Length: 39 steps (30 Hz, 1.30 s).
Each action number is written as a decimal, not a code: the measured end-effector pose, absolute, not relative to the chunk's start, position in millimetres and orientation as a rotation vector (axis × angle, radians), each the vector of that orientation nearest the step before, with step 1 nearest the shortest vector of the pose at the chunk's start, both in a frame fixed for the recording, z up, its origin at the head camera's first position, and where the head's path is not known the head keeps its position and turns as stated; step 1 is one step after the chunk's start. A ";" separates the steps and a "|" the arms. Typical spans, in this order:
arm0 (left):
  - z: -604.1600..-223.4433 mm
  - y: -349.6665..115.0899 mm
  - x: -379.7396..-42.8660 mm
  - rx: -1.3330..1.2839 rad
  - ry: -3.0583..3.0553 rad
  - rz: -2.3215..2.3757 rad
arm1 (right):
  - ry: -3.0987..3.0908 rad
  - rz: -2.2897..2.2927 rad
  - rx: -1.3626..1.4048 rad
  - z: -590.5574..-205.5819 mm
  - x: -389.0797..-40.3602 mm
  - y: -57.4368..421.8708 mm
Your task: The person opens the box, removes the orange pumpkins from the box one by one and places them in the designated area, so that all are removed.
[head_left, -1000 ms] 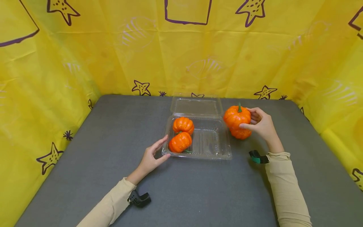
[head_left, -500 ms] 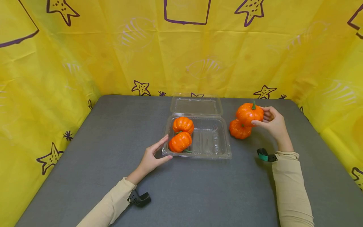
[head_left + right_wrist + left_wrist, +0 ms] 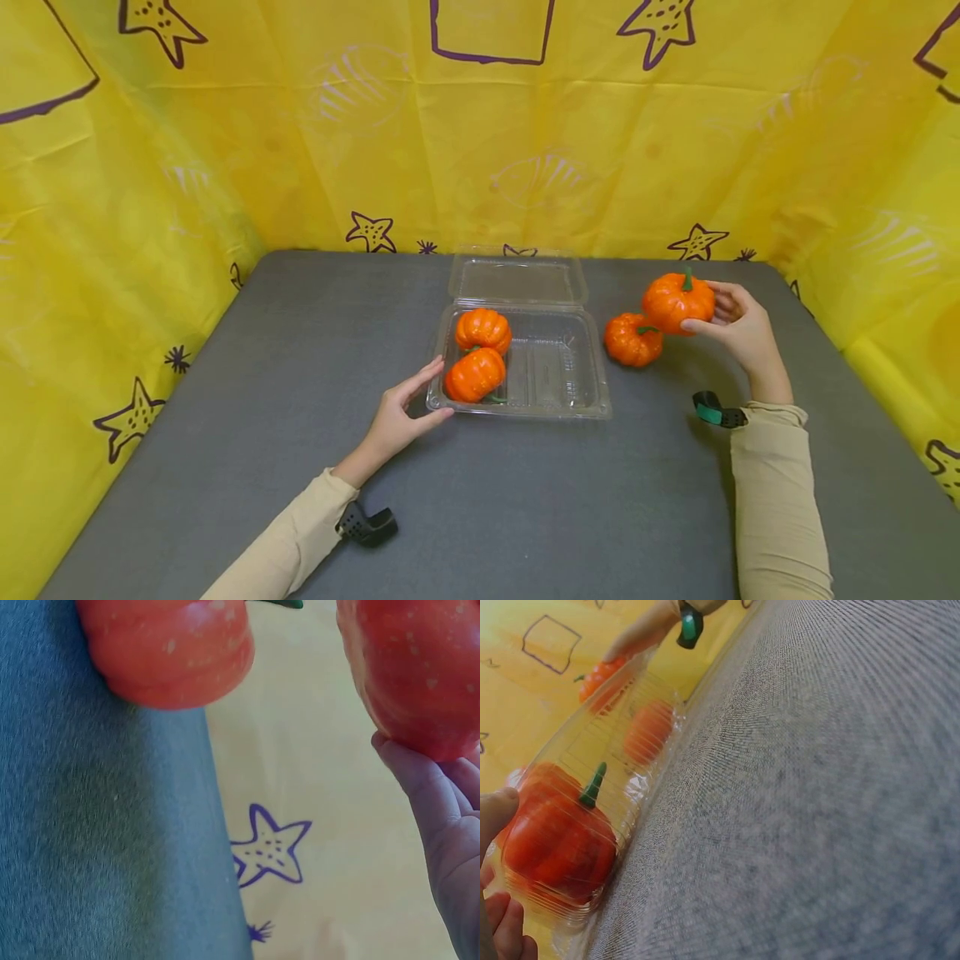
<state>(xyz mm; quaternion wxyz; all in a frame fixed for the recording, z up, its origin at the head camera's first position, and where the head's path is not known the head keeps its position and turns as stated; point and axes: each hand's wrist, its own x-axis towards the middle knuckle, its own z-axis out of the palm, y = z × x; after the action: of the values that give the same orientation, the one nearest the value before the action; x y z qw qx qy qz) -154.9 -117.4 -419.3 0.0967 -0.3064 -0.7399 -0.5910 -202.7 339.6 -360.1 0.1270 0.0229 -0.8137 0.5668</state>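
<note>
My right hand (image 3: 750,337) grips a small orange pumpkin (image 3: 677,303) with a green stem, thumb at the front and fingers behind. The pumpkin is held above the table, and its side also shows in the right wrist view. Just left of it another orange pumpkin (image 3: 630,342) lies on the table. Two more, a rear pumpkin (image 3: 483,330) and a front pumpkin (image 3: 474,377), sit in the left part of a clear plastic clamshell box (image 3: 547,371). At that box's front left corner rests my left hand (image 3: 392,423), fingers along the side, thumb at the front.
The box's transparent lid (image 3: 517,279) is folded back flat toward the rear. A dark grey cloth (image 3: 480,508) covers the table. Yellow patterned curtains (image 3: 465,150) stand behind and at both sides.
My right hand has carried its pumpkin to the right, away from the box, and the pumpkin on the table shows more fully. My left hand has stayed at the corner.
</note>
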 end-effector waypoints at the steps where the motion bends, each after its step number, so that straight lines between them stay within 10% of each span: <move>1: -419.6 -117.6 -154.9 -0.906 -2.193 -1.745 | -2.369 1.662 0.063 -359.9 -202.1 340.1; 17: -416.7 -118.7 -153.7 -0.889 -2.228 -1.730 | -2.344 1.648 -0.002 -442.1 -235.0 416.8; 39: -414.7 -117.1 -153.2 -0.883 -2.234 -1.723 | -2.769 1.402 -0.072 -395.7 -196.7 387.5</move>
<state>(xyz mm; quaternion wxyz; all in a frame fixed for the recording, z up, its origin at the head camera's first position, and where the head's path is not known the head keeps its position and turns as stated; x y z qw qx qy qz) -153.2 -117.1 -414.7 0.0924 -0.2975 -0.7524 -0.5803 -196.7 387.5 -395.7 0.0184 -0.0233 -0.8918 0.4515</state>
